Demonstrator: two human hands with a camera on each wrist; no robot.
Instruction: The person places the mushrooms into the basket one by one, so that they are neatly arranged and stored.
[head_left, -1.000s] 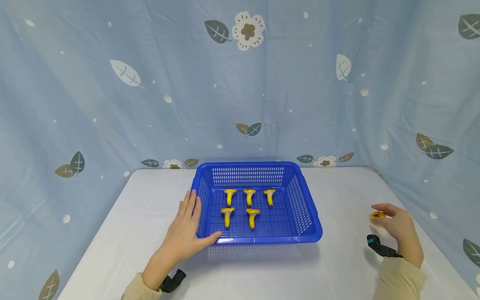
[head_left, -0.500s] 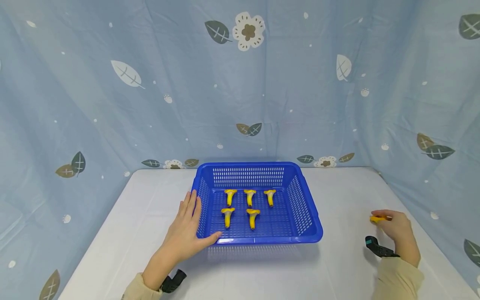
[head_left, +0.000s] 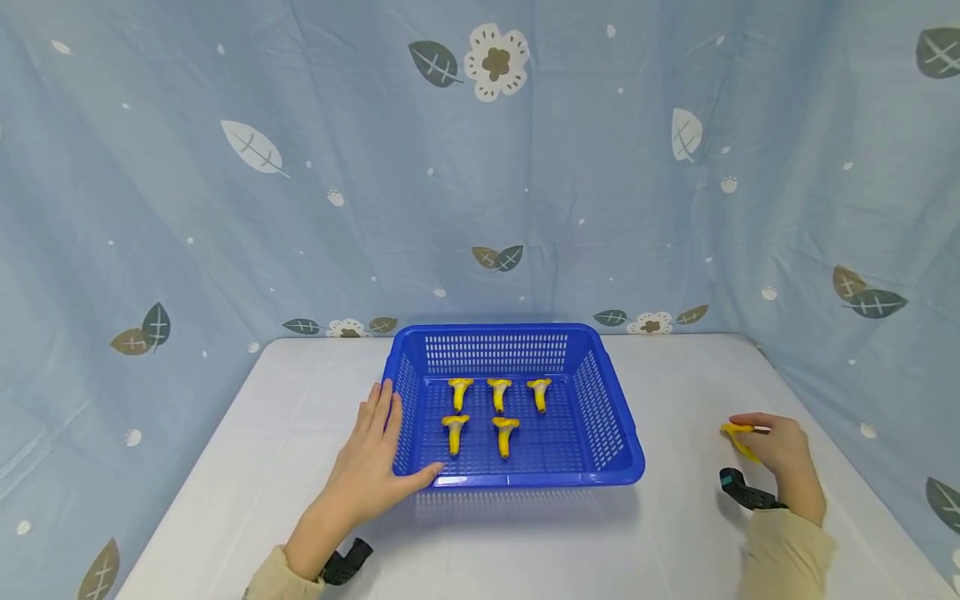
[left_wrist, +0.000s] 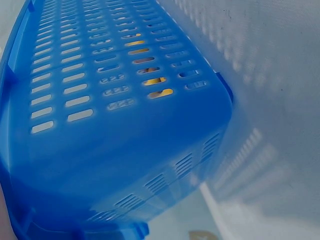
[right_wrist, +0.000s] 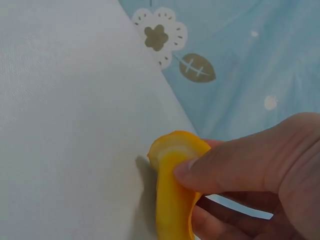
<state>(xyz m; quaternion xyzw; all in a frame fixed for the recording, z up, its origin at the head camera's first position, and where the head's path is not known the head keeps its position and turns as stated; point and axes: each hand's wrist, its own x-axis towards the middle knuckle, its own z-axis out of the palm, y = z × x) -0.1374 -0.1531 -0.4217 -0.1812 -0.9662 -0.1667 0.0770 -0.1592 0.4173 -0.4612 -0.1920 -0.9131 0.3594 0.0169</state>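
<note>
In the head view my right hand (head_left: 783, 454) pinches a yellow, trumpet-shaped mushroom that looks like a chanterelle (right_wrist: 172, 200), above the right side of the table. The right wrist view shows the thumb on its pale underside near the frilled cap; part of the stem runs out of frame. My left hand (head_left: 366, 467) rests on the blue plastic basket (head_left: 540, 480), straight fingers over its left rim and thumb on the front rim. Inside the basket lie several similar yellow mushrooms (head_left: 506, 438), caps to the back, in two rows: three behind, two in front.
A white-covered table (head_left: 480, 550) bears the basket near its middle. Behind and at both sides hangs a blue curtain (head_left: 375, 167) with leaf and flower prints. The basket's slotted wall (left_wrist: 125, 130) fills much of the left wrist view. Each wrist carries a black camera mount (head_left: 750, 492).
My right hand has moved slightly left with the mushroom, which has turned so that its cap and stem now show. The left hand, basket and mushrooms inside it stay put.
</note>
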